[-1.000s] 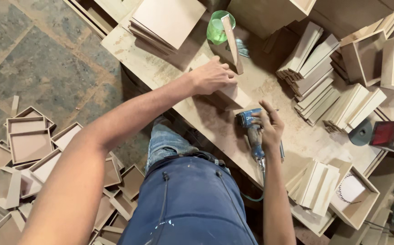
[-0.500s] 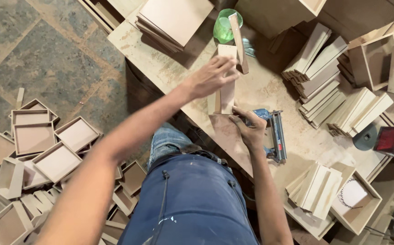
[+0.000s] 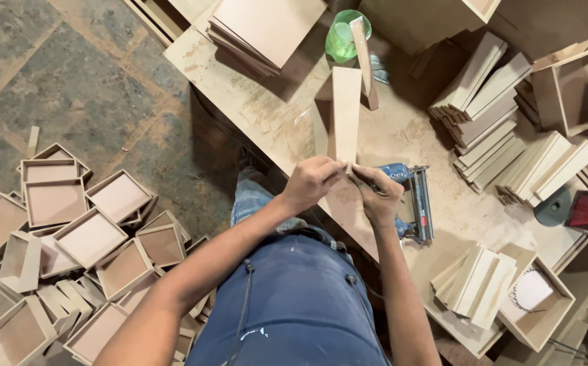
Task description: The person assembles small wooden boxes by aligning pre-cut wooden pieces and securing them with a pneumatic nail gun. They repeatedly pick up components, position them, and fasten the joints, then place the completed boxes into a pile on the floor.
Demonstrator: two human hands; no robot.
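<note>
- Head view, near middle: both hands meet at the near end of a narrow board strip [image 3: 345,112] that stands over the counter [image 3: 267,115] and runs away from the person toward the green cup [image 3: 345,35].
- Left hand [image 3: 313,181] is curled, fingers pinching the strip's near left corner; right hand [image 3: 378,193] is closed on the near right corner, fingers pressed together on the edge. The two hands almost touch each other.
- Strip looks like thin pressed fibreboard: I'd judge it light and stiff, flat-faced and dusty, so a little slick, with edges and corners that could chip if knocked. Holding it by the long edges or at one end, as now, seems the sound grip.
- Just right of the right hand, a blue nail gun [image 3: 412,200] lies on the counter, untouched.
- Far behind the strip a second slat [image 3: 364,61] leans upright beside the cup.
- Right side: stacks of cut slats [image 3: 480,91] and open box frames [image 3: 568,88]; a further bundle of slats [image 3: 477,281] near right.
- Left, down on the floor: a heap of finished shallow trays [image 3: 91,237].
</note>
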